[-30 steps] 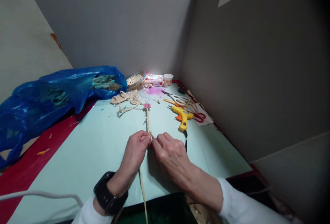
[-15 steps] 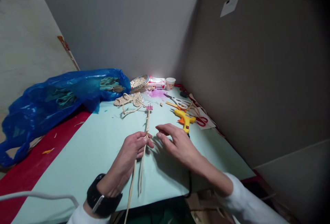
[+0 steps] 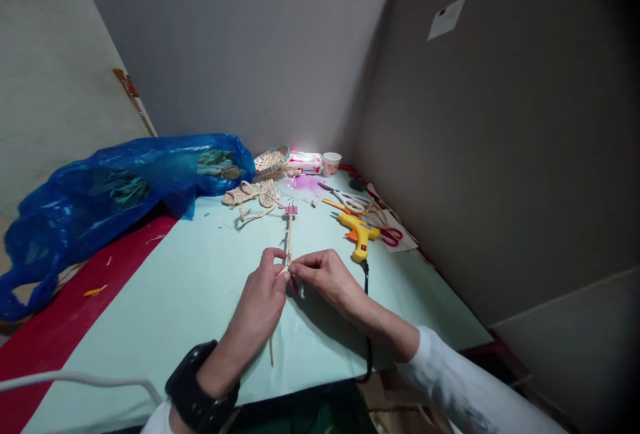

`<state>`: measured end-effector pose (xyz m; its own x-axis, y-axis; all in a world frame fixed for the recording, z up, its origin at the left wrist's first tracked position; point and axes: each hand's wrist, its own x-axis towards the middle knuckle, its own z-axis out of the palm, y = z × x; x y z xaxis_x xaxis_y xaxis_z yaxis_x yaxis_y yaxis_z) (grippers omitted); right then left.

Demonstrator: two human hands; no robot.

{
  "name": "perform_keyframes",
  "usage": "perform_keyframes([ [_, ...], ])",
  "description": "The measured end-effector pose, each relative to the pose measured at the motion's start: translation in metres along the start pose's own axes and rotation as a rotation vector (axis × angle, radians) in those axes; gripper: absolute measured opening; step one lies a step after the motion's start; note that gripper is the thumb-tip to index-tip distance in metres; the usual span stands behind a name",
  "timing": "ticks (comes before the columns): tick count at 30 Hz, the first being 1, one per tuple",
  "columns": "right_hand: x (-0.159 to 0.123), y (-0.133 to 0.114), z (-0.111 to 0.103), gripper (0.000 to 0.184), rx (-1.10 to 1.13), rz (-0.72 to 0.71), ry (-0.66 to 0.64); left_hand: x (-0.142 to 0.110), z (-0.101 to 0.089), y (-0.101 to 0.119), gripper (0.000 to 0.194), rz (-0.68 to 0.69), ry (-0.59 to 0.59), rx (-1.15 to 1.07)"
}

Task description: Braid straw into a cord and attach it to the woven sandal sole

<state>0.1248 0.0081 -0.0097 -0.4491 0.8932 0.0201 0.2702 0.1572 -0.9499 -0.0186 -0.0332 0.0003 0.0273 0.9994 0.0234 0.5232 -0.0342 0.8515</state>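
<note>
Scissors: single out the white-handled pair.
The white-handled scissors lie behind the yellow glue gun, dark blades showing; the other pair, right of the gun, has red handles.

Braid on table, clip at far end, bag left, glue gun right, basket behind

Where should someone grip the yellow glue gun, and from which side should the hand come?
Probably grip the glue gun by its handle, coming from the near right with the right hand. The handle points toward the person, the orange trigger sits on its left, and the nozzle points left, away from that approach. Mind the black cord at the handle's end.
</note>
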Motion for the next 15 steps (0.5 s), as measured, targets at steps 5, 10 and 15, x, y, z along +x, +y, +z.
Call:
perform_keyframes([
  [5,-0.004,0.002,0.006,0.029,-0.025,0.017,0.131,-0.006,0.000,0.007,0.021,0.005,0.016,0.371],
  [10,-0.010,-0.007,0.006,0.024,-0.076,-0.035,0.225,-0.011,-0.002,0.010,0.026,0.005,0.100,0.586],
  [15,-0.010,-0.006,0.009,0.029,-0.034,-0.043,0.205,-0.015,-0.001,0.011,0.031,-0.020,0.034,0.553],
])
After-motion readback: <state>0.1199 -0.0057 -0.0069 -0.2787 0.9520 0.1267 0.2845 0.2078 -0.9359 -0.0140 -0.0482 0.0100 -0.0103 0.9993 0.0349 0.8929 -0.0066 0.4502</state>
